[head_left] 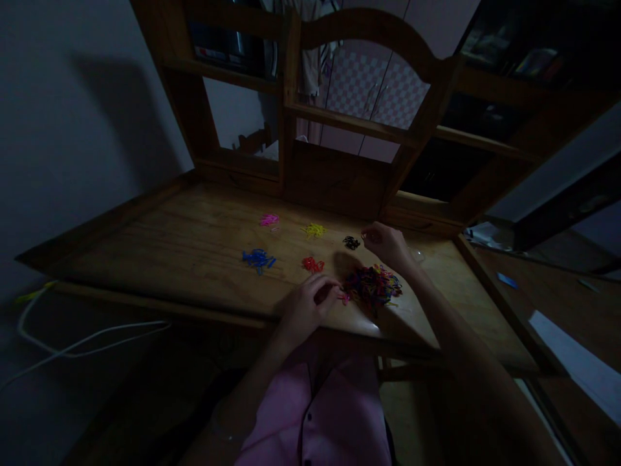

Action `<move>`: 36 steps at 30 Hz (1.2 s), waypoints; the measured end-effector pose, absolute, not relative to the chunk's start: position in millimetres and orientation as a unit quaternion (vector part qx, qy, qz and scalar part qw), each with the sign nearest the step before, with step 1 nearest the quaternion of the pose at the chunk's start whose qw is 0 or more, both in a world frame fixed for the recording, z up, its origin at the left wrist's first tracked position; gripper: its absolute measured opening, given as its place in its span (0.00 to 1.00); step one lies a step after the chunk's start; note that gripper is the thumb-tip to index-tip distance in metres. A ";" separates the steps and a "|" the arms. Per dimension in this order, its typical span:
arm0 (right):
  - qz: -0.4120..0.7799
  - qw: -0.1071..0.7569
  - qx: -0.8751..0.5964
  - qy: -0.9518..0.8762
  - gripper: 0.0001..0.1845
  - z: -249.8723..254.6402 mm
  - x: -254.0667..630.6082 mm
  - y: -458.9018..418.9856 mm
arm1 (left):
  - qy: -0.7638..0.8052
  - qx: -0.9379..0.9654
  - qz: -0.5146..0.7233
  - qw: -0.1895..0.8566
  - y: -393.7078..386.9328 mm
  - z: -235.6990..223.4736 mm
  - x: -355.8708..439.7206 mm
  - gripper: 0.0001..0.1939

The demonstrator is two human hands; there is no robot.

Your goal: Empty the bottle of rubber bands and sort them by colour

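Note:
A heap of mixed-colour bands (pixel 372 286), thin small loops that look like rubber bands, lies near the table's front edge. My left hand (pixel 310 299) is at the heap's left side, thumb and fingertips pinched together beside a few pinkish-red bands (pixel 343 298). Whether it grips one is hard to see. Over the table behind the heap, my right hand (pixel 385 244) has its fingertips drawn together, just right of a small black pile (pixel 352 243). Anything in them is too small and dark to name. Separate piles are red (pixel 313 264), yellow (pixel 314 230), blue (pixel 259 259) and pink (pixel 268 220).
The wooden tabletop (pixel 194 236) backs onto a wooden shelf unit (pixel 339 116) with open compartments. A small clear object (pixel 418 255) lies right of my right wrist. White paper (pixel 577 356) rests on the brown surface at right. A white cable (pixel 97 333) hangs at left.

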State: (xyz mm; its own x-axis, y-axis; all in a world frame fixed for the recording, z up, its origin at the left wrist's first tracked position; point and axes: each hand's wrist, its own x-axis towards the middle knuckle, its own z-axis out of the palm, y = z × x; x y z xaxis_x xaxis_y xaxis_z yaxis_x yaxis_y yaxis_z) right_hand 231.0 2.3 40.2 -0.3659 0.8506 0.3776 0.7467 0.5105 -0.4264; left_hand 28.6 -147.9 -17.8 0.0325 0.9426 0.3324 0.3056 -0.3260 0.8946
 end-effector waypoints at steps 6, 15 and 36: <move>0.109 0.282 -0.467 -0.831 0.10 42.4 250.6 -15.2 | 0.457 0.698 0.469 0.288 -149.1 -18.7 30.9 0.08; 0.184 0.169 -0.393 -0.885 0.12 36.2 263.8 -80.3 | 0.434 0.749 0.405 0.296 -151.2 -22.2 35.7 0.12; 0.267 0.246 -0.404 -0.840 0.15 32.6 281.4 -89.9 | 0.436 0.745 0.379 0.333 -148.0 -19.5 30.2 0.10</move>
State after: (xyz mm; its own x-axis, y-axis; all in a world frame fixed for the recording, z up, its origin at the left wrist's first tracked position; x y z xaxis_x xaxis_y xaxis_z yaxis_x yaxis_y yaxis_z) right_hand 281.4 -89.9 32.6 -0.5524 0.8097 0.1983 0.5465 0.5314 -0.6473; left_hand 30.2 -148.0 -19.5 0.3331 0.9018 0.2753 0.3971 -0.3990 0.8265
